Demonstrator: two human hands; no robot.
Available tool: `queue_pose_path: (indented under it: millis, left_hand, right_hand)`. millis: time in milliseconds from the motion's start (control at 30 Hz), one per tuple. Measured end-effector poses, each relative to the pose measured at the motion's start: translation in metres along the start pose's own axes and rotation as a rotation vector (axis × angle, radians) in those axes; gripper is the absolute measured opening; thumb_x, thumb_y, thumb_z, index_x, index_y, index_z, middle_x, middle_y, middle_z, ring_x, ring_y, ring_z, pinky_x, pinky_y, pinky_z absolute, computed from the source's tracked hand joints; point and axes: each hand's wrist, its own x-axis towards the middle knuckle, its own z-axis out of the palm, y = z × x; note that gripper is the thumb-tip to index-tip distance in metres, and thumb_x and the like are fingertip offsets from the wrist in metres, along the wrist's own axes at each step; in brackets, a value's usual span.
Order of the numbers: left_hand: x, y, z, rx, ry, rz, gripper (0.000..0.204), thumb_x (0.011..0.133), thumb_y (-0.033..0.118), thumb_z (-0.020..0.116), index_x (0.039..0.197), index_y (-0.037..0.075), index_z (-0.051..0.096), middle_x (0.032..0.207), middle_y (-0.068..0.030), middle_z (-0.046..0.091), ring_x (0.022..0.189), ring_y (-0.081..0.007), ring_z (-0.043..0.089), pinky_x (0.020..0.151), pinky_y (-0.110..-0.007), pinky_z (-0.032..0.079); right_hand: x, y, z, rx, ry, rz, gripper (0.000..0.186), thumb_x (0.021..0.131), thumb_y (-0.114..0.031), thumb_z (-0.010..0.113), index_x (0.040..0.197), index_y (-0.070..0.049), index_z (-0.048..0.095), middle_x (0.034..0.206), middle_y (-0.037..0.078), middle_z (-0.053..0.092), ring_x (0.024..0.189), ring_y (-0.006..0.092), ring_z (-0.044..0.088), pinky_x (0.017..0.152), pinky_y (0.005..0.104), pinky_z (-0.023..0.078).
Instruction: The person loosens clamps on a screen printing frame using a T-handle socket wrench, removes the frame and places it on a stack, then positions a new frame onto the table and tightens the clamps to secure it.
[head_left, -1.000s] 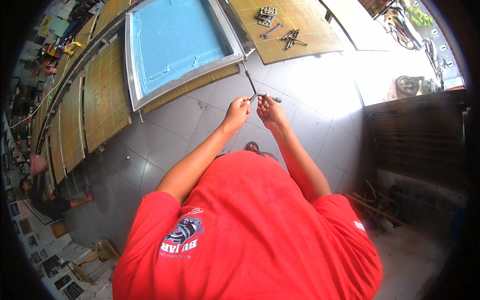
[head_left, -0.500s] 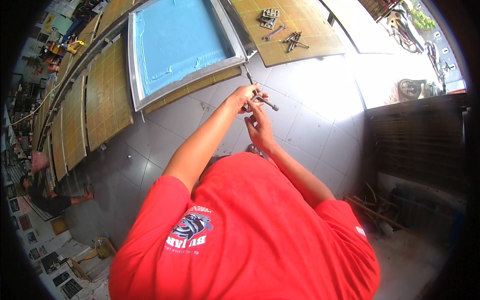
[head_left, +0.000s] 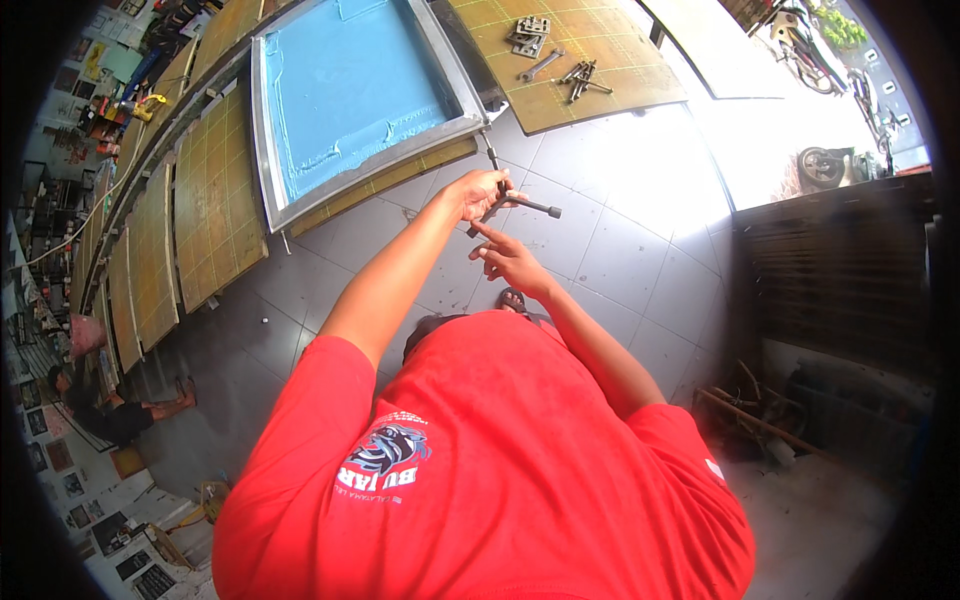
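A dark Y-shaped three-way socket wrench (head_left: 538,207) is in my left hand (head_left: 482,194), whose fingers close around its middle. One arm of the wrench points up to a rod or bolt (head_left: 492,152) at the near right corner of the grey-framed screen (head_left: 372,164) with a blue surface. Another arm sticks out to the right, and the third points down to the left. My right hand (head_left: 512,264) is just below, fingers loosely spread, with the index fingertip at or very near the lower-left arm; whether it touches is hard to tell.
On the tan board (head_left: 640,85) at the upper right lie metal hinge-like plates (head_left: 530,36), an open-end wrench (head_left: 542,66) and several bolts (head_left: 583,80). More boards (head_left: 215,190) line the left side. A person (head_left: 115,415) sits at the far left. Wooden slats (head_left: 850,275) stand at right.
The wrench has turned, its third arm now pointing down to the left. My right hand has moved slightly down and left, its fingers spreading from the wrench's middle. My left hand still holds it.
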Motion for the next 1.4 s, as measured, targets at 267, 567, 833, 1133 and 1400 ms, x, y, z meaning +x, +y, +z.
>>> queue_pose_path:
  millis: [267,567,833,1133,1400]
  left_hand:
    - [0.011,-0.006,0.002,-0.116,0.056,0.009,0.029,0.097,0.028,0.031,0.086,0.009,0.049,0.1,-0.0175,0.064,0.088,-0.0188,0.061,0.074,-0.032,0.045]
    - [0.013,-0.002,0.008,-0.275,0.011,0.043,0.026,0.096,0.022,0.031,0.083,0.007,0.047,0.099,-0.02,0.062,0.098,-0.0282,0.06,0.081,-0.037,0.05]
    - [0.016,-0.002,0.003,-0.28,0.017,0.101,0.024,0.094,0.022,0.032,0.081,0.006,0.045,0.1,-0.0214,0.061,0.095,-0.0308,0.061,0.079,-0.038,0.05]
    - [0.026,-0.009,0.002,-0.486,0.067,0.143,0.027,0.095,0.023,0.04,0.074,0.007,0.048,0.074,-0.0114,0.058,0.08,-0.0263,0.061,0.081,-0.045,0.049]
    - [0.032,-0.007,0.001,-0.51,0.027,0.131,0.03,0.095,0.023,0.039,0.07,0.008,0.049,0.071,-0.0098,0.056,0.079,-0.0257,0.06,0.084,-0.045,0.047]
  right_hand:
    - [0.007,0.024,-0.031,0.247,0.319,-0.036,0.068,0.086,-0.01,0.053,0.143,-0.012,0.015,0.094,0.003,0.055,0.066,0.0071,0.046,0.063,0.0246,0.044]
    - [-0.013,-0.002,-0.004,-0.099,0.052,-0.277,0.056,0.085,-0.005,0.05,0.138,-0.011,0.033,0.087,0.0,0.053,0.067,0.0054,0.044,0.061,0.0203,0.041]
    - [0.01,0.035,-0.028,-0.306,0.337,0.122,0.064,0.083,-0.003,0.051,0.141,-0.013,0.026,0.084,0.005,0.059,0.064,0.0088,0.05,0.056,0.0233,0.043]
    - [-0.016,-0.006,-0.007,-0.255,0.101,-0.287,0.06,0.078,0.001,0.046,0.136,-0.013,0.038,0.082,0.002,0.059,0.065,0.0091,0.049,0.063,0.022,0.043]
    - [0.011,0.03,-0.036,-0.098,0.396,0.035,0.061,0.086,-0.007,0.049,0.141,-0.011,0.023,0.081,0.007,0.061,0.049,0.0054,0.04,0.043,0.0208,0.035]
